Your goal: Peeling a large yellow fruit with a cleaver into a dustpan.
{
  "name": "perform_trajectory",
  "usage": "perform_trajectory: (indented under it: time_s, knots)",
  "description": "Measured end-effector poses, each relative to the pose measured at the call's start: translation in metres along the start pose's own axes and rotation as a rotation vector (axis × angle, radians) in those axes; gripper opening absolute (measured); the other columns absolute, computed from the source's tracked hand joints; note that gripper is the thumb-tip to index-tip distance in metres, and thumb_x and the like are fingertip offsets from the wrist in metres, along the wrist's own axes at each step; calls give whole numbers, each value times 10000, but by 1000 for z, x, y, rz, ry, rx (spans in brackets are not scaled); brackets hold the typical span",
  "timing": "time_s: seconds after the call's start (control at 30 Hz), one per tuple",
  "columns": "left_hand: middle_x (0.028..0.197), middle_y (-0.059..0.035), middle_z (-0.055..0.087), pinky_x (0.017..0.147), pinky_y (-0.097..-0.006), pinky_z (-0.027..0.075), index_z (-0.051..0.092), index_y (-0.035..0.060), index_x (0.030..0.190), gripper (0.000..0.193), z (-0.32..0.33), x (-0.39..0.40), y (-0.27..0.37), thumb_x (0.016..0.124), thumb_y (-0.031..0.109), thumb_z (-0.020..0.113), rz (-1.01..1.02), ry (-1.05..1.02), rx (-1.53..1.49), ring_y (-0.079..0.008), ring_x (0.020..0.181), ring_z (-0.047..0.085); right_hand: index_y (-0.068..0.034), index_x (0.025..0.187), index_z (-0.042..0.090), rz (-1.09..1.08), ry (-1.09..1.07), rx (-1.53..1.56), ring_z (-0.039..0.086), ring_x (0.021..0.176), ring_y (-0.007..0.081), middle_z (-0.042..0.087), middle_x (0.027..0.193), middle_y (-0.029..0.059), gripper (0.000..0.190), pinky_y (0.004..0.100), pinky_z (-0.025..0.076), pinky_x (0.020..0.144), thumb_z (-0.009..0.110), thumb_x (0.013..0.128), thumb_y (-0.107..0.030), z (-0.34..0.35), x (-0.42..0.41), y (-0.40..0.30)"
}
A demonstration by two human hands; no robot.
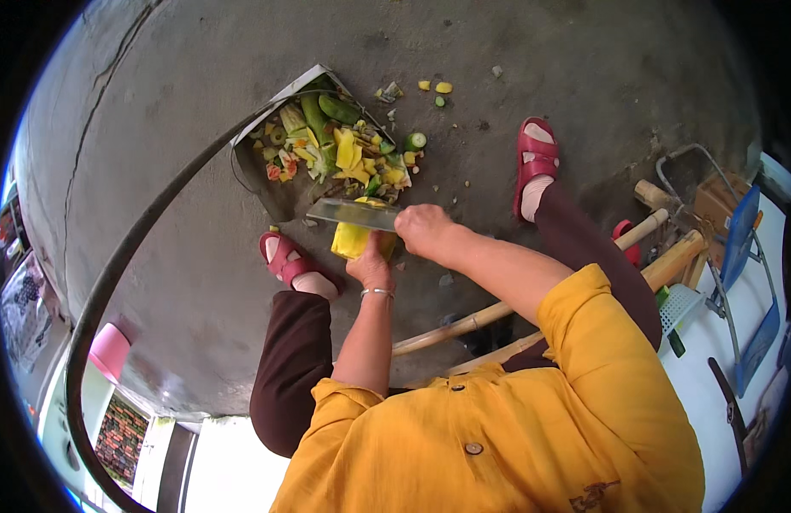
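A thick yellow-fleshed piece of produce (345,241), its kind unclear, is held by my left hand (371,266) from below. My right hand (427,232) grips a wide-bladed kitchen knife, its handle hidden in my fist. The flat metal blade (354,213) lies across the upper part of the yellow piece. Just beyond the blade is a dustpan-like scoop (264,192) on the floor, heaped with yellow peelings (349,151), green vegetable pieces (314,115) and other scraps. A long curved dark handle (148,202) arches from the scoop toward the lower left.
Scraps (443,88) lie on the concrete floor beyond the scoop. Red sandals (537,160) are on both feet, one either side of my hands. Bamboo poles (463,330) run beneath my right arm. At the right are a blue folding chair (738,237), a cardboard box (716,202) and a perforated basket (681,308).
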State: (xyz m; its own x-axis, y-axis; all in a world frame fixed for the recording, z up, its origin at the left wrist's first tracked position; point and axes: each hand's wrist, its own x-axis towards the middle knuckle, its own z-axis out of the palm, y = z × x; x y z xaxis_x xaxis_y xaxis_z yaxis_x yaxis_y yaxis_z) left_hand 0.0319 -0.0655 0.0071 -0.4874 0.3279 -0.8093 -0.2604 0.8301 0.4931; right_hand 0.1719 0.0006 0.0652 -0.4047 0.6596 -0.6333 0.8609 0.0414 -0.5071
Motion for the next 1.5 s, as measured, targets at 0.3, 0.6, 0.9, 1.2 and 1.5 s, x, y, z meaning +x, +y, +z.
perform_trajectory:
  time_s: [0.3,0.6,0.9,1.2,1.5]
  knots:
    - [836,-37,624,646,-294,493,619,-7,914,348,9,-26,19,680,199,775,-92,23,-59,-150,721,604,-24,854,674,42,31,77,653,851,291,664,849,157,175,381,531,737,599,724,-113,8,20,-12]
    - [858,-29,610,493,-338,447,587,98,964,471,7,-27,20,661,410,768,18,-83,41,-180,699,589,-5,852,665,146,-16,86,651,847,308,661,863,171,177,385,530,734,592,703,-67,6,13,-1]
    - [884,-54,623,423,-320,475,603,63,1010,472,3,-19,25,682,360,769,-54,-53,14,-201,696,615,-11,863,670,123,33,133,645,877,310,661,894,171,189,394,526,750,613,700,-88,8,18,-7]
    - [866,-52,616,425,-289,465,608,37,966,374,-2,-24,6,725,289,744,139,-146,73,-156,679,586,-14,873,667,196,-74,97,643,886,317,659,891,177,186,397,525,753,599,708,-71,7,13,4]
    - [937,-18,614,494,-295,430,559,142,1046,444,-4,-17,26,733,415,718,-200,-101,-9,-186,806,596,-5,906,637,19,-50,-44,646,881,276,656,919,150,227,370,533,745,589,696,-78,3,-16,11]
